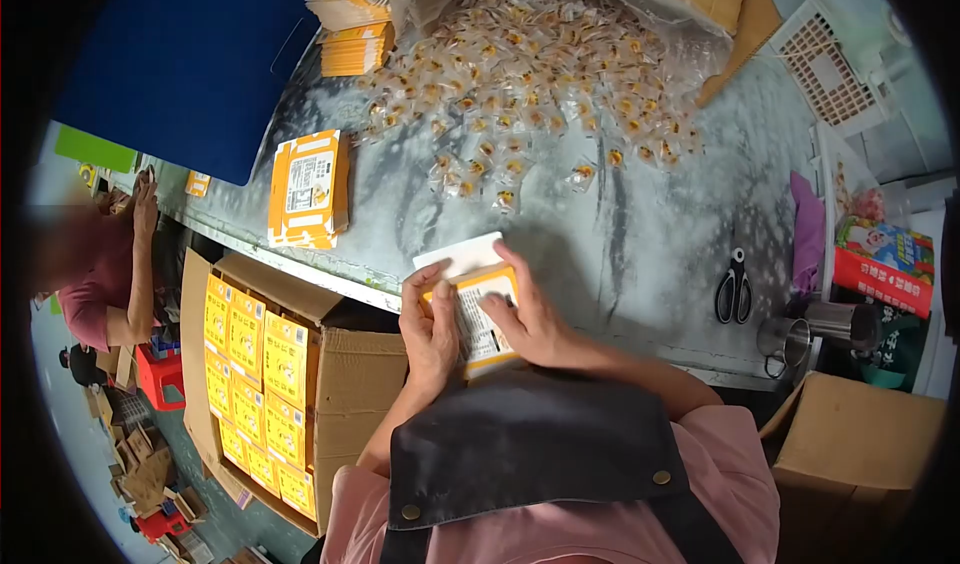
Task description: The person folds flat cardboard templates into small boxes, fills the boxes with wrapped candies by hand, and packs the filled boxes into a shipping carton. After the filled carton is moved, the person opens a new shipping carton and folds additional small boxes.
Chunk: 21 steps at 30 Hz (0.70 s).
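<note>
Close to my body, both hands hold a small white and orange carton (470, 316) with printed text facing up. Its white flap (462, 256) stands raised at the far end. My left hand (432, 332) grips the left side, thumb along the edge. Across from it, my right hand (537, 326) has its thumb on the printed face and a finger at the flap's right end. Left of my hands lies a stack of flat cartons (308, 189). Beyond them, several small clear packets (505, 200) lie loose in front of a large heap of packets (560, 59).
Black scissors (734, 289) and metal cups (785, 342) are at the right. Below left, a cardboard box (360, 384) holds yellow cartons (287, 359). More flat cartons (357, 52) are stacked at the back, near a blue panel (190, 54). Another person (105, 264) is at far left.
</note>
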Each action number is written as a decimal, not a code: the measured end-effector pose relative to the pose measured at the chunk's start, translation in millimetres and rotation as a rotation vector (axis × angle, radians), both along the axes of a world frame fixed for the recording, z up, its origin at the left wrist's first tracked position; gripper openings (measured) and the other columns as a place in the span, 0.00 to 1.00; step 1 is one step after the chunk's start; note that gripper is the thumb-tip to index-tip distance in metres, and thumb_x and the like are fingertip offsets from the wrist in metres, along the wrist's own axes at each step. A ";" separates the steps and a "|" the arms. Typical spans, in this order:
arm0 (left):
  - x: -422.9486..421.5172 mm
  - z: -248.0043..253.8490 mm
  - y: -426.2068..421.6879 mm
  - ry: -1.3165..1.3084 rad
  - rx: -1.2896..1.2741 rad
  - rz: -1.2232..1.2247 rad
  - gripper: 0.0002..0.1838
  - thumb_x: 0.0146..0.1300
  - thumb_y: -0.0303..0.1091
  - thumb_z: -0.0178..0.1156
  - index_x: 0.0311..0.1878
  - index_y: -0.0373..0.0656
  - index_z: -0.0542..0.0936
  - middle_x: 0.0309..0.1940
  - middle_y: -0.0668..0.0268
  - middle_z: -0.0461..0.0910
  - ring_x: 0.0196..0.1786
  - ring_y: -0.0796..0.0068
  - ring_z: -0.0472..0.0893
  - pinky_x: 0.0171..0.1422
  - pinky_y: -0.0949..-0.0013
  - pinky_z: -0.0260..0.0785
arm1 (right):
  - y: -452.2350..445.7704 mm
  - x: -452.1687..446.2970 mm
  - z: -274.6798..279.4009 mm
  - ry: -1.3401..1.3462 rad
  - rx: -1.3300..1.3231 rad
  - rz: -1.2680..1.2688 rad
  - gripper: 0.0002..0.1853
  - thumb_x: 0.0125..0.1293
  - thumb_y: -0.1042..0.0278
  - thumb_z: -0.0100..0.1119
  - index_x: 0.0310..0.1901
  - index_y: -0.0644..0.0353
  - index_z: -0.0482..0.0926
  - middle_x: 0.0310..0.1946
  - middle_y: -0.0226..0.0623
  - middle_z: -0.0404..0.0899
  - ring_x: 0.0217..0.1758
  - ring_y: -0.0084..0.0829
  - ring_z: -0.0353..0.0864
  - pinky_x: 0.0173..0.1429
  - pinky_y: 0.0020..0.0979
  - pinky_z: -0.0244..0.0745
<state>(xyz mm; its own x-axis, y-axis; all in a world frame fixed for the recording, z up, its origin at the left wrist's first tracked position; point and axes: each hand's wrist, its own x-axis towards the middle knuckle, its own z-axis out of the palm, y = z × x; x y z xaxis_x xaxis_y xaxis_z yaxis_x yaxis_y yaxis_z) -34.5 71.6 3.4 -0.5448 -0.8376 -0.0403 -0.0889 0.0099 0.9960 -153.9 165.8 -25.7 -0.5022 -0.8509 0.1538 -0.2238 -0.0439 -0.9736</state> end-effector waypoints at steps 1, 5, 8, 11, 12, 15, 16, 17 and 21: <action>0.6 -10.7 -5.8 -0.062 -0.017 0.039 0.16 0.75 0.36 0.50 0.58 0.36 0.73 0.37 0.67 0.77 0.35 0.85 0.71 0.38 0.78 0.65 | -3.0 -4.7 -3.9 -0.046 0.066 0.013 0.32 0.70 0.64 0.57 0.70 0.63 0.56 0.44 0.51 0.77 0.45 0.41 0.81 0.51 0.39 0.74; 12.6 -35.0 -48.8 -0.138 0.050 0.328 0.22 0.77 0.45 0.42 0.60 0.37 0.74 0.37 0.67 0.77 0.36 0.80 0.72 0.42 0.72 0.67 | -29.4 -107.3 -22.8 0.382 -0.031 -0.173 0.19 0.69 0.62 0.57 0.57 0.61 0.71 0.51 0.50 0.75 0.55 0.46 0.75 0.60 0.43 0.68; 29.2 -28.9 -55.5 -0.058 0.199 0.309 0.24 0.75 0.45 0.49 0.63 0.34 0.69 0.39 0.62 0.77 0.38 0.74 0.76 0.42 0.66 0.71 | -18.2 -223.7 -11.3 0.961 0.368 -0.495 0.27 0.68 0.50 0.55 0.63 0.57 0.70 0.67 0.49 0.65 0.71 0.56 0.56 0.73 0.54 0.49; 51.1 -1.6 -54.6 -0.561 0.051 0.055 0.29 0.69 0.43 0.58 0.64 0.32 0.66 0.42 0.56 0.75 0.40 0.66 0.78 0.43 0.61 0.73 | -5.9 -252.9 -38.0 1.101 0.616 -0.537 0.32 0.69 0.44 0.51 0.69 0.54 0.65 0.72 0.49 0.57 0.74 0.57 0.51 0.75 0.56 0.45; 52.9 7.5 -53.7 -0.754 -0.177 -0.035 0.30 0.67 0.43 0.62 0.64 0.32 0.66 0.42 0.54 0.74 0.41 0.63 0.78 0.43 0.60 0.73 | -6.0 -239.3 -32.5 0.974 0.725 -0.428 0.34 0.70 0.41 0.48 0.72 0.50 0.61 0.75 0.49 0.50 0.76 0.56 0.47 0.76 0.56 0.42; 43.6 13.6 -61.7 -0.780 -0.887 -0.212 0.42 0.52 0.45 0.74 0.65 0.34 0.67 0.48 0.48 0.72 0.49 0.48 0.76 0.50 0.55 0.72 | 3.4 -196.5 -43.2 0.836 0.488 -0.196 0.34 0.70 0.43 0.50 0.72 0.50 0.61 0.75 0.51 0.50 0.76 0.57 0.46 0.76 0.57 0.42; 33.3 19.1 -70.8 -0.687 -0.926 -0.332 0.48 0.47 0.47 0.76 0.68 0.35 0.64 0.55 0.45 0.69 0.57 0.44 0.71 0.59 0.51 0.68 | 4.5 -179.7 -32.4 0.799 0.478 -0.184 0.32 0.70 0.46 0.51 0.71 0.50 0.63 0.74 0.51 0.50 0.76 0.56 0.46 0.76 0.57 0.41; 24.0 20.0 -76.5 -0.698 -0.994 -0.403 0.54 0.45 0.50 0.76 0.71 0.37 0.60 0.63 0.42 0.63 0.65 0.38 0.64 0.68 0.46 0.59 | 7.6 -166.4 -28.3 0.839 0.483 -0.153 0.32 0.69 0.47 0.52 0.71 0.51 0.63 0.74 0.51 0.51 0.76 0.56 0.46 0.76 0.56 0.41; -10.6 -0.2 -103.5 -0.761 -1.111 -0.580 0.63 0.37 0.57 0.77 0.74 0.40 0.56 0.67 0.44 0.59 0.71 0.38 0.57 0.74 0.37 0.48 | 34.5 -128.8 -31.0 0.947 0.466 -0.084 0.32 0.67 0.51 0.57 0.69 0.54 0.64 0.73 0.51 0.52 0.76 0.53 0.47 0.77 0.55 0.40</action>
<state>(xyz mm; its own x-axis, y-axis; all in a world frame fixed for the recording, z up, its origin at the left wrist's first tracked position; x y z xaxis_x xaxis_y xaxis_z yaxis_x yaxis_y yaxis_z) -45.1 -31.9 3.1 -0.9516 -0.3049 0.0396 -0.2945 0.9408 0.1681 -282.7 200.3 -56.7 -0.4079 -0.8949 0.1809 -0.8857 0.3396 -0.3166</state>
